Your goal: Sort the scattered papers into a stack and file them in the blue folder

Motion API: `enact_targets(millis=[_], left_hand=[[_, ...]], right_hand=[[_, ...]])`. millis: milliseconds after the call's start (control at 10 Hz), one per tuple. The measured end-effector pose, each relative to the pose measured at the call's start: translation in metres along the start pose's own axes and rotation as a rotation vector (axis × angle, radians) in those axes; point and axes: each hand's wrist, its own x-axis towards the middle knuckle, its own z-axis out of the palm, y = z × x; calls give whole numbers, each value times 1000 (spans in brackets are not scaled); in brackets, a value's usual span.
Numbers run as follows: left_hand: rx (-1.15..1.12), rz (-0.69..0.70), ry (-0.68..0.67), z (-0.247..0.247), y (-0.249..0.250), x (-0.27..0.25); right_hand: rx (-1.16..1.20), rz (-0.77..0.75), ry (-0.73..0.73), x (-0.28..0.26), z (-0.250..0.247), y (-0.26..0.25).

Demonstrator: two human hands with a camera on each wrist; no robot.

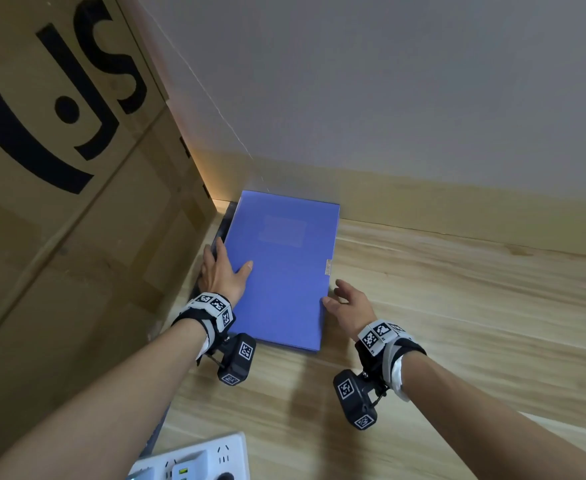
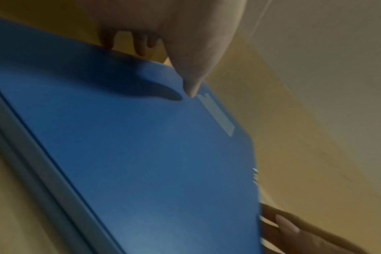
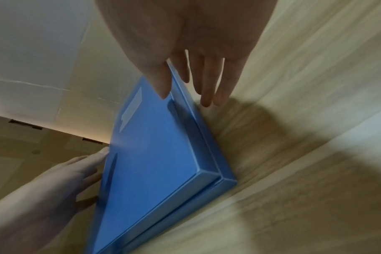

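The blue folder (image 1: 281, 271) lies closed and flat on the wooden surface, pushed into the corner by the wall. My left hand (image 1: 227, 268) rests on its left edge, with the thumb on the cover and straight fingers along the side. In the left wrist view the left hand (image 2: 168, 65) has its thumb tip on the folder (image 2: 141, 154). My right hand (image 1: 336, 294) touches the right edge with the thumb. In the right wrist view its fingers (image 3: 207, 86) hang straight beside the folder (image 3: 152, 146). No loose papers are in view.
A large cardboard box (image 1: 59, 202) stands close on the left. A grey wall (image 1: 388, 81) with a baseboard runs behind the folder. A dark flat object (image 1: 223, 220) shows along the folder's left side. A white power strip (image 1: 194, 462) lies near me. Bare wood (image 1: 457, 323) stretches right.
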Motion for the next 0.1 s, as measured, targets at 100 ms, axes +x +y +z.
enact_targets(millis=[100], left_hand=[[-109, 65, 45, 1, 22, -19]], right_hand=[[34, 12, 89, -8, -23, -4]])
